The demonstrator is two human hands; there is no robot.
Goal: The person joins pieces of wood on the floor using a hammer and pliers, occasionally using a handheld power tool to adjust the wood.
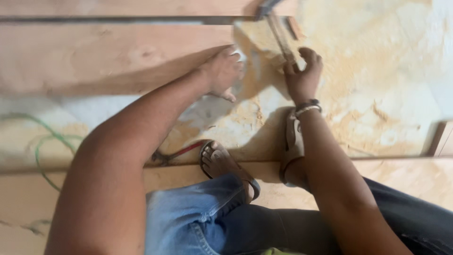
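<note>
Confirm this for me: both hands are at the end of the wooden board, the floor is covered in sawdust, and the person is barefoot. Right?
Not quite. The head view shows sandals on the feet, not bare feet. The rest holds: left hand and right hand are at the end of the wooden board, on a floor covered in sawdust.

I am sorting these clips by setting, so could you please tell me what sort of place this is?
Probably a woodworking site: long planks, sawdust over the floor, and a green cable beside them.

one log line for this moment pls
left hand pressing wooden plank end | right hand gripping small wood block | sawdust on floor | feet in sandals
</note>
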